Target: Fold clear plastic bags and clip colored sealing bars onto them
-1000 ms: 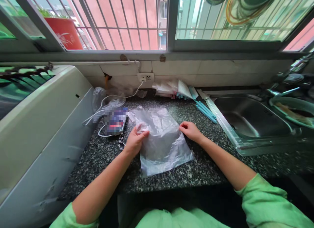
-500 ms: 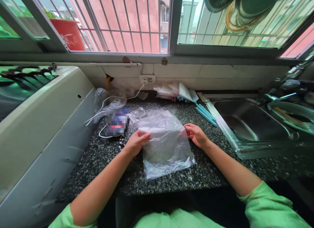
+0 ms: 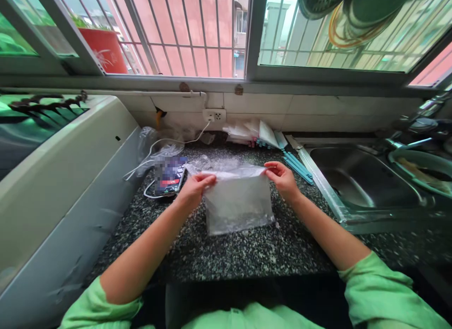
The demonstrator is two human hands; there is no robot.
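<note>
Between my hands a clear plastic bag [image 3: 240,204] is stretched out, with something flat and whitish showing through it. My left hand [image 3: 196,190] pinches its upper left corner between thumb and fingers. At the upper right corner, my right hand [image 3: 283,179] grips the bag the same way. The bag's top part is folded or bunched between the two grips, and its lower part hangs toward me over the speckled counter [image 3: 226,258]. Crumpled clear plastic [image 3: 212,163] lies just behind it. Left of my left hand rests a phone [image 3: 172,176] with a white cable.
Several filled clear bags [image 3: 266,133] lie against the wall, near blue sealing clips [image 3: 298,166]. A steel sink [image 3: 363,178] with a green basin [image 3: 420,171] is at right. The stove's side [image 3: 88,187] bounds the counter at left. A socket [image 3: 214,115] holds the white cable's plug.
The bag's upper part has folded down, so it looks shorter, and its lower edge has moved away from me. My right hand has risen slightly; both hands still grip the bag.
</note>
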